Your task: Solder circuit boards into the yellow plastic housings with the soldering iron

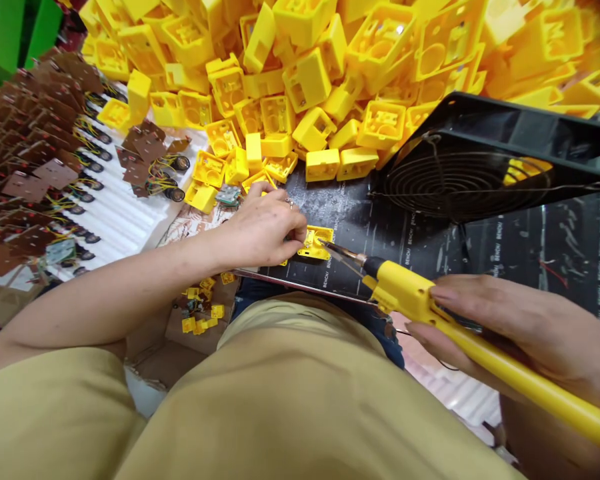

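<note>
My right hand [520,327] is wrapped round a yellow soldering iron [405,287], which points left. Its metal tip reaches into a small yellow plastic housing [323,248] lying on the black bench near the front edge. From the left, my left hand [267,223] rests with bent fingers at the housing's left side. Thumb and forefinger are pinched together there; whatever is between them is too small to make out. Just behind the left hand lies a small green circuit board [229,195].
Yellow housings [307,80] are heaped along the back. A black fan [460,167] stands at the right. Brown circuit boards with wires [40,153] cover white foam [130,200] at the left. Below the bench edge is a cardboard box [180,343] holding yellow parts.
</note>
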Tool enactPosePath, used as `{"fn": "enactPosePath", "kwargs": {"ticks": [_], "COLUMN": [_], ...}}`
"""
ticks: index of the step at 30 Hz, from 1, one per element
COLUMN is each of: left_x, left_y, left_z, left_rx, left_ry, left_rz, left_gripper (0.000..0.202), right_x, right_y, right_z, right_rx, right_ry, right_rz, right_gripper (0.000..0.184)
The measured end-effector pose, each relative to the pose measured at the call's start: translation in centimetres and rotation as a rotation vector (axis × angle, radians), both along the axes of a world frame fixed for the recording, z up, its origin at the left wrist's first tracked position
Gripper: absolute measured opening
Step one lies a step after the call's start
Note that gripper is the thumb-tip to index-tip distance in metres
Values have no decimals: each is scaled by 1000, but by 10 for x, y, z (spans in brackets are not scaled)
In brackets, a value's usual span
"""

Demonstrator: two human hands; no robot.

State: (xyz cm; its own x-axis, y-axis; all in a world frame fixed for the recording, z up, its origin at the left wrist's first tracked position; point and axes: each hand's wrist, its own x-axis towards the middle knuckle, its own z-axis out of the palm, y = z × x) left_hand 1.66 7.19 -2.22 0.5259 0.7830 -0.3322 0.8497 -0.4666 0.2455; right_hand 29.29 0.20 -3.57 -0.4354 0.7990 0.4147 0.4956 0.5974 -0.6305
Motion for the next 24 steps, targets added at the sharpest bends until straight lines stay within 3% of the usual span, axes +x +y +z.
{"fn": "enactPosePath", "kwargs": {"ticks": [4,10,16,19,24], "left_x": [5,11,16,17,18], "left_y": [1,11,19,21,26], "left_z": [5,6,7,8,8], "left_rx": [-71,-172,-229,-240,-243], "left_ry": [45,66,110,115,151], "left_rz": [3,28,25,22,-27], "left_gripper": [17,11,9,8,9], "right_x": [6,3,-6,-2,2], "right_y": [18,28,33,40,44], "right_z": [-5,1,12,11,9], "right_rx": [72,151,134,260,244], "right_ry": [18,0,-84,-58,-87], "right_rz": [285,347,391,465,423], "right_gripper": [24,27,9,3,10]}}
